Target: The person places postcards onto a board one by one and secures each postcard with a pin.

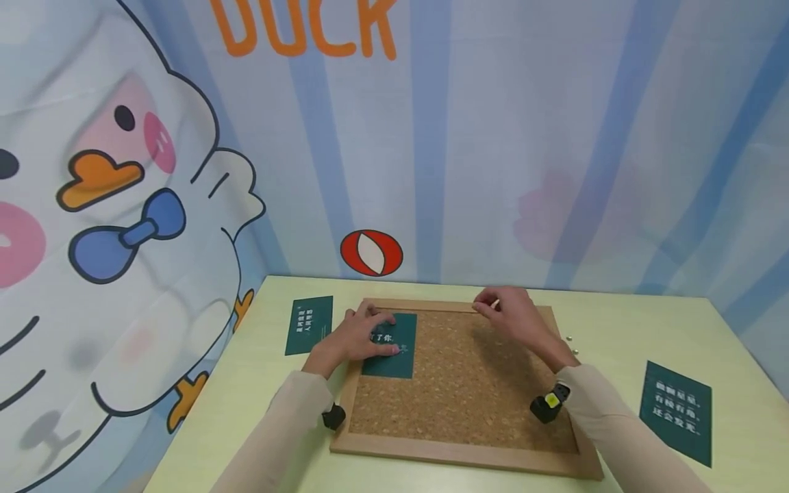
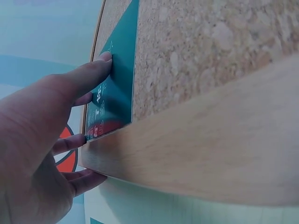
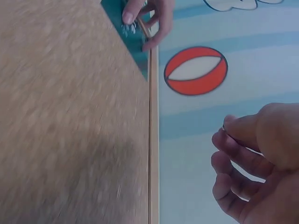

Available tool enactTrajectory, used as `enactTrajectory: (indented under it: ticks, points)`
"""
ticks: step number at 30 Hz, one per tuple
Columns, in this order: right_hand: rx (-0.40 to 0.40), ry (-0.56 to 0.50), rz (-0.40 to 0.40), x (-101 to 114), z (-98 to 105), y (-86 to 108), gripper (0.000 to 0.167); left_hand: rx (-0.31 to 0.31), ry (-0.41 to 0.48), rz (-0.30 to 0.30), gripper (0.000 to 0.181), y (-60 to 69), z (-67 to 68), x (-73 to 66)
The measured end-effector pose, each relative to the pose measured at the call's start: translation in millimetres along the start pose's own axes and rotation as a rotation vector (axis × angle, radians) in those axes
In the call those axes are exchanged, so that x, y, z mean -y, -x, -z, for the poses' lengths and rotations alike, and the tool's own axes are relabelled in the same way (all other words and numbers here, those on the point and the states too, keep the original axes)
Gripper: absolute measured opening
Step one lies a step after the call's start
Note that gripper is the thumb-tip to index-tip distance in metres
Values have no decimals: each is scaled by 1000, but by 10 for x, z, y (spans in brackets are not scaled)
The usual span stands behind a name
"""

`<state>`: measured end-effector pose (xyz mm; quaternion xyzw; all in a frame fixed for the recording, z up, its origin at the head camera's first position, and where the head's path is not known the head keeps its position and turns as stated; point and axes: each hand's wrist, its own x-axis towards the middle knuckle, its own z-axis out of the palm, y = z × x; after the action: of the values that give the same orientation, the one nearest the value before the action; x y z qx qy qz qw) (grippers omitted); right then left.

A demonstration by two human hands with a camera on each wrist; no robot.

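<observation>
A dark green card (image 1: 403,342) with white lettering lies on the cork board (image 1: 462,404), at its upper left corner. My left hand (image 1: 360,335) rests on it with the fingers spread. In the left wrist view the thumb (image 2: 100,70) presses the card's face, and other fingers reach over the wooden frame (image 2: 196,135). Over the board's upper right part hovers my right hand (image 1: 511,315), apart from the cork. Its thumb and forefinger pinch a tiny pin (image 3: 224,127), mostly hidden by the fingertips.
Another green card (image 1: 309,325) lies on the table (image 1: 622,329) left of the board. A third card (image 1: 676,413) lies at the right, by the right sleeve. Two tiny shiny pins (image 1: 570,338) sit near the board's right edge. A printed curtain (image 1: 481,137) hangs behind the table.
</observation>
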<state>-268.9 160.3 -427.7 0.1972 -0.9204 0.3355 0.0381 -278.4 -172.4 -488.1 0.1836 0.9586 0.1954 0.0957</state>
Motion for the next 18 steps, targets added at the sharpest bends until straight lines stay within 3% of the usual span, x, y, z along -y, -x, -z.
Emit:
enactTrajectory:
  ticks: [10, 18]
  points:
    - [45, -74, 83, 239, -312, -423, 15, -22, 25, 30, 60, 16, 4, -6]
    - [107, -142, 14, 247, -593, -614, 15, -6, 28, 105, 68, 18, -1, -25]
